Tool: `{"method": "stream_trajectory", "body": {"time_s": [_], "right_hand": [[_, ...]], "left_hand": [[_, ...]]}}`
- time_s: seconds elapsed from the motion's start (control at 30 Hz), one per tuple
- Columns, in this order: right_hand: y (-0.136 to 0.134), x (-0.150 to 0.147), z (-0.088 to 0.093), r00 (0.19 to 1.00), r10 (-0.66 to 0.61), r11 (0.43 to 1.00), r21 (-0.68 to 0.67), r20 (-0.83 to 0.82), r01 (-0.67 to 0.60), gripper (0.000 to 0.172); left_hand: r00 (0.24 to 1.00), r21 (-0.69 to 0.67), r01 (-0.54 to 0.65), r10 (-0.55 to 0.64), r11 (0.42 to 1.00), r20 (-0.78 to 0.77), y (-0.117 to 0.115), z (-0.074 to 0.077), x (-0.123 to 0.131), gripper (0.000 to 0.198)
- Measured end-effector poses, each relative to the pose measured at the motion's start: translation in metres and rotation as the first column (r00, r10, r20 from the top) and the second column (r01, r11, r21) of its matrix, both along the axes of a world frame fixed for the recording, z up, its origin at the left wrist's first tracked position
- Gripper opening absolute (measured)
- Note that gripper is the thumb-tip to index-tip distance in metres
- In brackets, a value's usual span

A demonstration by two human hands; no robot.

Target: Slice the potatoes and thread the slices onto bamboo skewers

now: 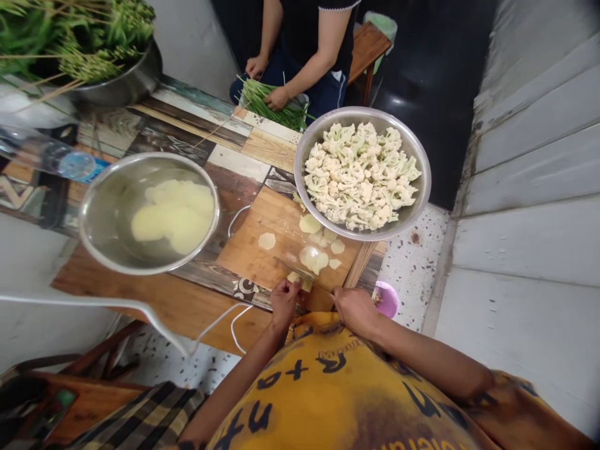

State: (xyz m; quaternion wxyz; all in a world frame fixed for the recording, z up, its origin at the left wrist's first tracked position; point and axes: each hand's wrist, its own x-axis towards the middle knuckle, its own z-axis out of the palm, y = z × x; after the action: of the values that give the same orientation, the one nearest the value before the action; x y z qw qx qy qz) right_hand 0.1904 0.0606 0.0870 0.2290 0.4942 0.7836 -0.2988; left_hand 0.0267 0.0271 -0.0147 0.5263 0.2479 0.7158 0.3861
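My right hand [357,310] is closed round the handle of a knife [307,275], its blade pointing left across the near part of a wooden cutting board [248,240]. Just under the blade lies a pale yellow potato piece [304,285], and the fingers of my left hand [285,301] pinch its left end. Thin potato slices [314,259] are scattered over the board, several of them overlapping near its right side. One slice [267,241] lies apart on the left. The blade partly hides the potato piece.
A steel bowl [85,219] with potato slices in water stands left. Cauliflower florets fill a large metal basin [425,181] at the board's far right. Across the table, another person's hands [277,98] handle green stalks [262,100]. A pink bowl [388,300] sits lower right.
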Motion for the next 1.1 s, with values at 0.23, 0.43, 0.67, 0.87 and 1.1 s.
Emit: {"method": "stream_trajectory", "body": {"time_s": [0.23,0.43,0.67,0.87,1.1], "right_hand": [[-0.012,0.021,0.020,0.999,0.021,1.000,-0.013,0.036,-0.021,0.029],[-0.010,0.021,0.015,0.998,0.026,0.999,-0.025,0.063,-0.025,0.032],[0.008,-0.007,-0.010,0.997,0.058,0.998,-0.032,0.051,-0.056,0.030],[0.013,-0.007,-0.015,1.000,0.004,1.000,-0.016,0.020,-0.004,0.029],[0.032,0.003,-0.012,1.000,-0.027,0.998,0.049,0.004,0.027,0.032]], "left_hand": [[0.999,0.011,0.028,-0.028,1.000,-0.016,0.000,-0.001,-0.001,0.032],[0.998,0.008,0.033,-0.033,0.999,-0.046,-0.002,-0.006,-0.001,0.033],[0.999,0.013,0.000,0.001,1.000,-0.054,-0.001,-0.004,0.000,0.036],[0.998,0.094,0.056,-0.056,0.994,-0.001,-0.003,-0.009,-0.002,0.030],[0.995,0.089,0.029,-0.038,0.996,0.092,0.002,-0.008,-0.001,0.026]]}}
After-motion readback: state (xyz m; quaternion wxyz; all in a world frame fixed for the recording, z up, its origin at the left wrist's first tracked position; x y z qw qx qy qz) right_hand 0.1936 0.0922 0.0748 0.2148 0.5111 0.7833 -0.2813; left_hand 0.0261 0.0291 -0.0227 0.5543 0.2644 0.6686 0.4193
